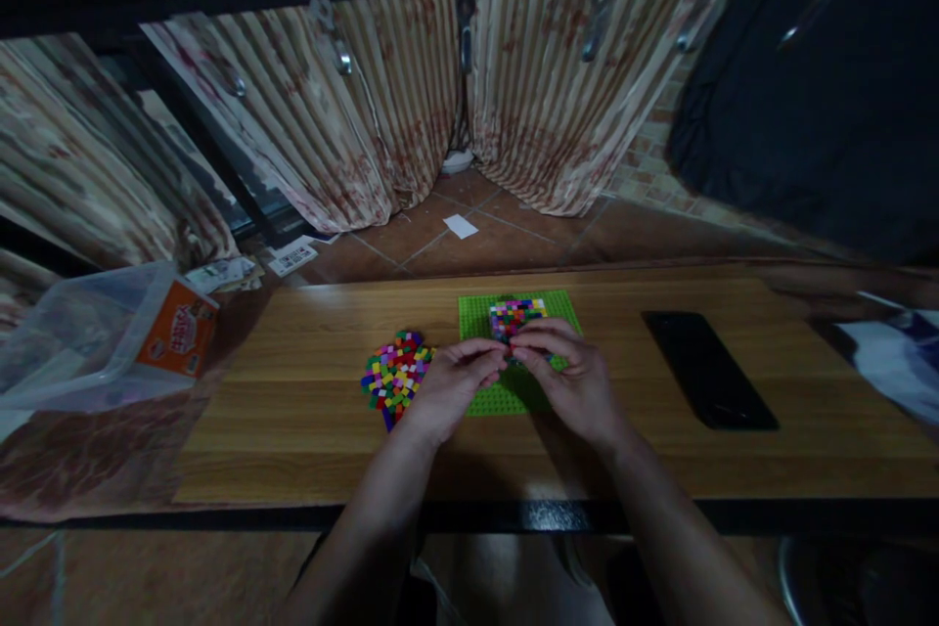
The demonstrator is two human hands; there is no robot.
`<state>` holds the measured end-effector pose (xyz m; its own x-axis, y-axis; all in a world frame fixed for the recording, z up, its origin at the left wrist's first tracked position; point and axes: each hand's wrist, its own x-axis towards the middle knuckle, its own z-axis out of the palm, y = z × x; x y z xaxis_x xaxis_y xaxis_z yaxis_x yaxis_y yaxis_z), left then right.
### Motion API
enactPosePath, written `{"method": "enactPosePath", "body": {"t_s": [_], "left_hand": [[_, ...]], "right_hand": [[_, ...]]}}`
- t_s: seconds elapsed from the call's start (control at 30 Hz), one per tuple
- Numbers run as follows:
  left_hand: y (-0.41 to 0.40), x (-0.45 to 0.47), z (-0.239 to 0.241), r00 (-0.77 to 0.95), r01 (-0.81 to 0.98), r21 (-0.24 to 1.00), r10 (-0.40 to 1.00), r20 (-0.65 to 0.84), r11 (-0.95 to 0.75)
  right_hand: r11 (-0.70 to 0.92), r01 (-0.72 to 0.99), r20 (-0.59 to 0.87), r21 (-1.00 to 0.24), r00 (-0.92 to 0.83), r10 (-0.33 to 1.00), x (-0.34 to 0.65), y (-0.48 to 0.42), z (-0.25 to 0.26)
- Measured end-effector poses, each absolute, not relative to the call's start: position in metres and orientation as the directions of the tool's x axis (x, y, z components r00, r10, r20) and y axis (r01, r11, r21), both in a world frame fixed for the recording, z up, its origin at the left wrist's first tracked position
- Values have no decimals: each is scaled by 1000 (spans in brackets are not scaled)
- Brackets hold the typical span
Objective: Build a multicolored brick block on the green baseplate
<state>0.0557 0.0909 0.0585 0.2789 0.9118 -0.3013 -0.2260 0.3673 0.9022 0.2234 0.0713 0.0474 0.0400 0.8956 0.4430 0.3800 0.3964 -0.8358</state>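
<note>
A green studded baseplate (506, 401) lies on the wooden table in front of me. On its far part stands a block of small multicoloured building bricks (517, 315). My left hand (459, 377) and my right hand (568, 377) meet over the baseplate, just on the near side of that block. Thumb and forefinger of each are pinched together, the fingertips almost touching. A speck of red shows between them, too small to name. Left of my left hand is a loose pile of small coloured bricks (396, 372), partly hidden by that hand.
A black phone-like slab (708, 370) lies on the table (293, 411) to the right. On the left, beyond the table, sits a clear plastic box (95, 342) with an orange label. Striped curtains (396, 98) hang behind, and a white card (461, 226) lies on the tiled floor.
</note>
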Motion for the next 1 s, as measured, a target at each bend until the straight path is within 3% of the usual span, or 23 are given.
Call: {"method": "enactPosePath", "body": {"t_s": [0.17,0.67,0.83,1.0], "left_hand": [[95,54,57,120,-244,907,939,-322,342],[95,53,61,80,-196,914,935,-347,356],[94,53,64,98,-188,912,931,-352,365],[94,54,64,102,-196,912,932,-347,360]], "right_hand": [[312,383,432,-870,283,857,237,76,41],[198,609,406,-768,223,886,220,76,26],[131,586,375,-800,317,871,215,77,25],[100,440,297,-892,405,865,215,80,23]]}}
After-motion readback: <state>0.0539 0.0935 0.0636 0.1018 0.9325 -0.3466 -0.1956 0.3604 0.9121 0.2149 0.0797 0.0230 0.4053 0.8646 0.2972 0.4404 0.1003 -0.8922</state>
